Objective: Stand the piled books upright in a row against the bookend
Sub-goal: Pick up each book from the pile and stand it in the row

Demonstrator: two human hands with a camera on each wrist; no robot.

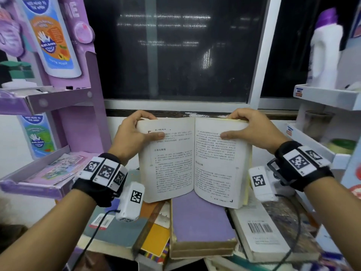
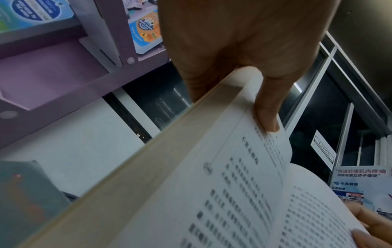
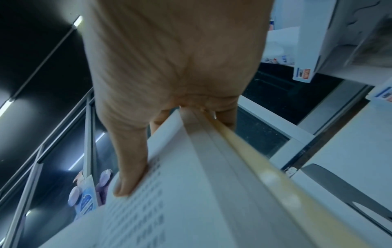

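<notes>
A white-paged paperback book printed with black text [image 1: 193,159] is held spread open above a pile of flat-lying books, topped by a purple-covered volume [image 1: 201,218]. Its upper left corner is gripped by the left hand [image 1: 132,133], thumb laid on the page, fingers curled behind; its upper right corner is clamped likewise by the right hand [image 1: 252,128]. Open room is bounded by a purple cardboard display stand [image 1: 78,118] on the left, white plastic shelving [image 1: 328,96] on the right, and a dark window [image 1: 175,47] behind.
</notes>
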